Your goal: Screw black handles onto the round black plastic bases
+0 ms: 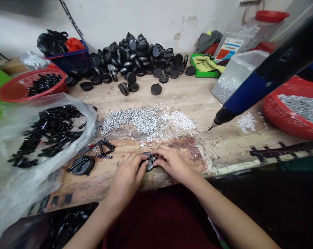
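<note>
At the front edge of the bench, a round grey-black lid [149, 167] sits between my two hands. My left hand [130, 169] is closed on the lid's left side, its thumb and fingertips on a dark part near the centre. From the right, my right hand [170, 163] pinches at the lid's edge, next to a small pale piece; what exactly is between its fingertips is partly hidden. Left of my hands lies another black lid [83, 165] with a bar across its top. Several loose black clips [105, 148] lie just beyond it.
Metal pins [135, 119] and white plastic bits [181, 119] are heaped ahead. A blue electric screwdriver [239, 95] hangs at the right. Black lids [135, 57] pile against the wall. A plastic bag [86, 107] of black clips lies left; a red basket [281, 107] stands right.
</note>
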The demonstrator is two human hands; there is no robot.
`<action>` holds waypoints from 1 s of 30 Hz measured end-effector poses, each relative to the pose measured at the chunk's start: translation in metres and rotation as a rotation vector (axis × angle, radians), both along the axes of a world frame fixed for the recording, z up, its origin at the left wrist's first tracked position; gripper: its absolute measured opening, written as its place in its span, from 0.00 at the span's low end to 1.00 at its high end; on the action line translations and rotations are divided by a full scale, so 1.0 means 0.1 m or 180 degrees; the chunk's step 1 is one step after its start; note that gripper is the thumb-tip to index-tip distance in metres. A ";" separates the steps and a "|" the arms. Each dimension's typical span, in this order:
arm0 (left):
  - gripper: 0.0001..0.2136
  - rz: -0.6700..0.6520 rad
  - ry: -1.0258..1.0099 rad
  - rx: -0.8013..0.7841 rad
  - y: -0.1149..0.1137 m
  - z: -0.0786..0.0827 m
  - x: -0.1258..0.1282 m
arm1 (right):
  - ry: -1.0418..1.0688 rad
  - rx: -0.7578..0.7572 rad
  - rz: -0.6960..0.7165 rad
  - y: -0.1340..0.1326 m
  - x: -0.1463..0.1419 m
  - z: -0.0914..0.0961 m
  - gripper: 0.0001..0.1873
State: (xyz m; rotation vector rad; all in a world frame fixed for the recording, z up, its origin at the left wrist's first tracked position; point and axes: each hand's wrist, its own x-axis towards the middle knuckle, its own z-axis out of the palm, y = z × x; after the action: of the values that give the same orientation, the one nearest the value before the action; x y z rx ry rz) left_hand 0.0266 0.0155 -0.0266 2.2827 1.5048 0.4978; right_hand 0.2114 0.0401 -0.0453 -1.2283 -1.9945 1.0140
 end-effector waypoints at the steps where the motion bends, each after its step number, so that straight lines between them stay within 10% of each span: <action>1: 0.06 -0.0037 0.0043 0.0038 0.01 -0.01 0.02 | 0.0074 -0.0037 -0.0093 -0.03 0.01 -0.02 0.13; 19: 0.10 -0.0879 0.0520 0.1150 0.04 -0.23 0.02 | 0.0735 -0.0202 -0.0324 -0.04 0.01 -0.20 0.10; 30: 0.09 -0.0454 0.0700 0.0862 -0.03 -0.12 -0.06 | 0.0641 -0.0775 -0.0437 0.01 -0.02 -0.08 0.10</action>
State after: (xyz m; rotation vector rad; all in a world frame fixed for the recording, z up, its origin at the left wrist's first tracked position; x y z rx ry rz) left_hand 0.0204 0.0130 -0.0386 2.7099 1.4305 0.4449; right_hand 0.2098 0.0409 -0.0537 -1.3120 -1.6471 1.2846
